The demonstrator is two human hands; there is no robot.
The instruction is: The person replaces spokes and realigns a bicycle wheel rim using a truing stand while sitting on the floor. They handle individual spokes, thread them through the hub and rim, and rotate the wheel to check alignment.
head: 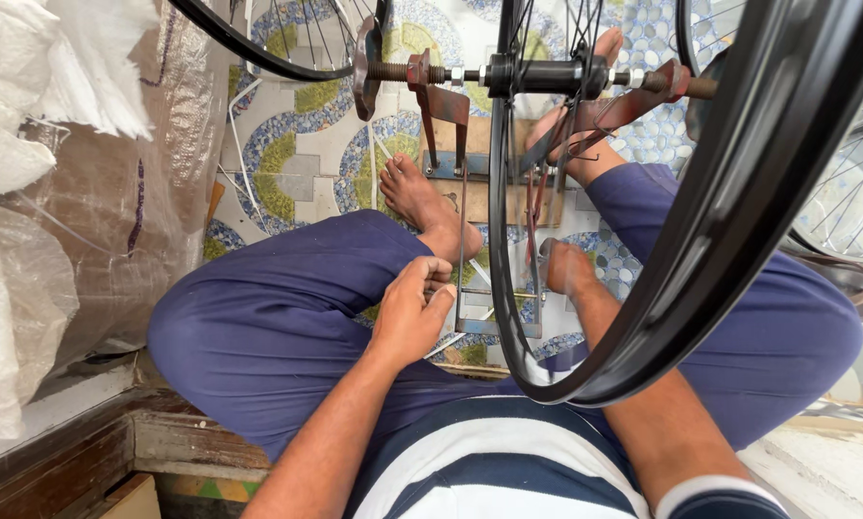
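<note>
Between my knees stands a black wheel [537, 288], upright in a rusty stand [446, 115]. Its hub [542, 75] sits on the axle near the top. My left hand [410, 312] is just beside the rim, fingers curled with the tips pinched together on something too small to see. My right hand [566, 269] is on the other side of the rim, partly hidden behind it, so I cannot tell if its grip is closed. My bare feet [422, 197] rest on the tiled floor [297, 144]. White sacks [28, 106] lie to my left.
</note>
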